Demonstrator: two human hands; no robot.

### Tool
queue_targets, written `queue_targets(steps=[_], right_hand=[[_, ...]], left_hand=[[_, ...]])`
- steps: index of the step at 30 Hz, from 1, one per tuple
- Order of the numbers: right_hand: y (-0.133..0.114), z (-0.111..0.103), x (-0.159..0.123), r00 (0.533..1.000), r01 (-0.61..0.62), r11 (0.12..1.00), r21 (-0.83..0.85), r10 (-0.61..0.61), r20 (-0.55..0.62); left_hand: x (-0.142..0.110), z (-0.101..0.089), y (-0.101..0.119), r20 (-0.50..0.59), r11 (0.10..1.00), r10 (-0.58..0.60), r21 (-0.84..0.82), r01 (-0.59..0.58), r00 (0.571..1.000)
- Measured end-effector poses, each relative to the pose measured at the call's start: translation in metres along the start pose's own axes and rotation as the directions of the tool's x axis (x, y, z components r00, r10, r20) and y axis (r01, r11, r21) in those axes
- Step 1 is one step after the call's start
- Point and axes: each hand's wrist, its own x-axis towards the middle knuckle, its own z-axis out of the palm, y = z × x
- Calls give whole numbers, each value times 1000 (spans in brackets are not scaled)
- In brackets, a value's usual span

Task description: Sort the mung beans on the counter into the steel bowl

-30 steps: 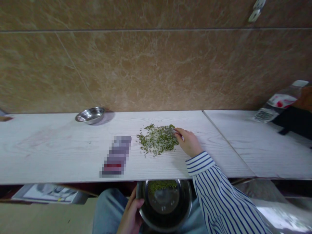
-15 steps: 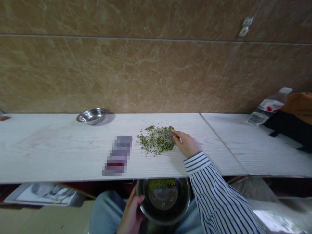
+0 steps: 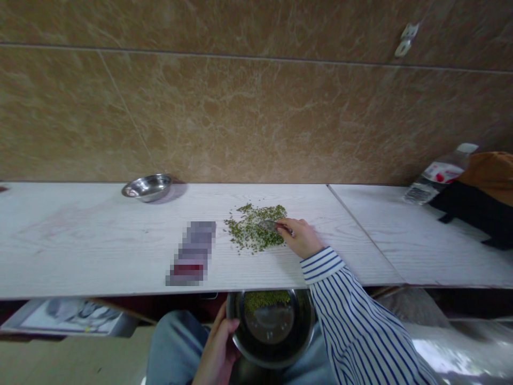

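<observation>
Small green beans (image 3: 256, 238), like mung beans, lie loosely scattered on the white tabletop. My right hand (image 3: 300, 237) is closed around the handle of what looks like a metal spoon (image 3: 267, 225). The spoon's head points left and rests low among the beans. Below the table's front edge, my left hand (image 3: 222, 342) grips the left rim of a large steel bowl (image 3: 276, 361), thumb over the edge. The bowl sits tilted over my lap, with more green beans gathered on its far side. The tabletop edge hides part of the bowl's far rim.
A small steel bowl (image 3: 147, 188) stands by the tiled wall. Left of the beans lies a flat, blurred-out item (image 3: 192, 254). At the right, a plastic bottle (image 3: 441, 174) leans beside a black and brown bag (image 3: 481, 203). An open drawer (image 3: 72, 318) sits below left.
My right hand has turned slightly and moved the spoon a little left across the beans. My left hand keeps its grip on the large bowl. The view has shifted slightly.
</observation>
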Motion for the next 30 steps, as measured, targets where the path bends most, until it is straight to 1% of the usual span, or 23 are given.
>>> queue_targets(steps=[5,8,10,12,15,17,20,23,30], right_hand=[[-5,-2,-2,1000,7,999,49,-7,-2],[-4,-3,-4,999,-22,997,72,25,-31],[0,-5,-6,994,-73,994,77,79,-75],[6,-9,-9,980,-144,986,81,154,-128],[19,-15,-12,944,-260,962,86,271,-189],[28,-19,-12,921,-322,943,81,332,-203],[36,-21,-11,903,-382,922,61,386,-186],[38,-19,-10,901,-406,913,48,408,-148],[30,-13,-10,926,-368,928,54,371,-69]], left_hand=[[2,-1,2,45,999,-44,-3,44,998],[8,-4,2,29,998,-58,-5,58,998],[10,-4,2,23,998,-62,8,62,998],[10,-3,3,1,999,-41,16,41,999],[6,1,6,-34,999,-26,18,26,999],[4,3,8,-54,999,-31,20,32,998],[3,4,9,-68,999,-33,11,34,997],[5,3,9,-66,999,-36,-5,36,997],[7,2,7,-60,998,-55,-13,54,997]])
